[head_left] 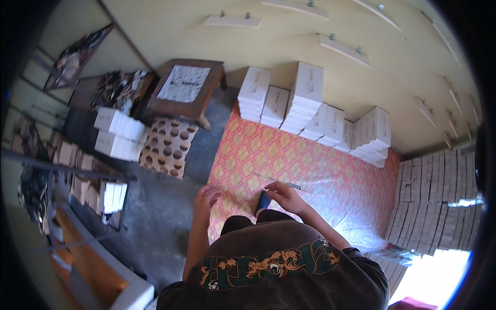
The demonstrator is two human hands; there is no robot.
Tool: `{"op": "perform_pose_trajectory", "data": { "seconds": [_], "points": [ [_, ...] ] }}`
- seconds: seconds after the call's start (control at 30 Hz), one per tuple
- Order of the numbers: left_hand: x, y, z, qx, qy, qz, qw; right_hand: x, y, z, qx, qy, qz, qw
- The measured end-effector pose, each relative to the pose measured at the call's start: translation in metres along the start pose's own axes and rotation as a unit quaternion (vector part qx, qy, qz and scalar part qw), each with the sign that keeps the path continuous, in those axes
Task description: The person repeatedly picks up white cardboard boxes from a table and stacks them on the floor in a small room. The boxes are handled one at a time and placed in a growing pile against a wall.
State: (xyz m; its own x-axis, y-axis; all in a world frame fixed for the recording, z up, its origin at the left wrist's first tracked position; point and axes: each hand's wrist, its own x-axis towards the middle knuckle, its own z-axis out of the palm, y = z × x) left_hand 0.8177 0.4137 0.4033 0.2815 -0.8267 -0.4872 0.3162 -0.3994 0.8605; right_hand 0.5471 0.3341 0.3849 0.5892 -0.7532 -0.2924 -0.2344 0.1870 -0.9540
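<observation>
My left hand [207, 196] hangs in the air in front of my body, fingers loosely bent, with nothing visible in it. To its right, my right hand [285, 197] is held over the patterned floor sheet [248, 150], its fingers apart and slightly curved. Just beyond those fingers shows a thin grey strip-like object [293, 186]; whether it touches the hand I cannot tell. Below and between the hands is a dark blue shoe or sock [262, 203] on my foot.
Stacks of white boxes [307, 85] stand along the far wall, and more stacked boxes [423, 181] line the right side. At left are a wooden table [214, 72], a dotted mat [168, 147], white boxes [118, 134] and metal shelving [93, 170]. Wooden strips [343, 49] are fixed to the wall.
</observation>
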Motion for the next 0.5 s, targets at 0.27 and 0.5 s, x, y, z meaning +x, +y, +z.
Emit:
{"op": "perform_pose_trajectory", "data": {
  "seconds": [0.27, 0.5],
  "points": [
    [-0.132, -0.077, -0.053, -0.071, 0.138, -0.009, 0.988, -0.025, 0.001, 0.069, -0.026, -0.106, -0.051, 0.993],
    [-0.279, -0.159, -0.063, -0.136, 0.251, -0.050, 0.957, -0.083, 0.024, 0.152, -0.026, -0.236, -0.063, 0.969]
  ]
}}
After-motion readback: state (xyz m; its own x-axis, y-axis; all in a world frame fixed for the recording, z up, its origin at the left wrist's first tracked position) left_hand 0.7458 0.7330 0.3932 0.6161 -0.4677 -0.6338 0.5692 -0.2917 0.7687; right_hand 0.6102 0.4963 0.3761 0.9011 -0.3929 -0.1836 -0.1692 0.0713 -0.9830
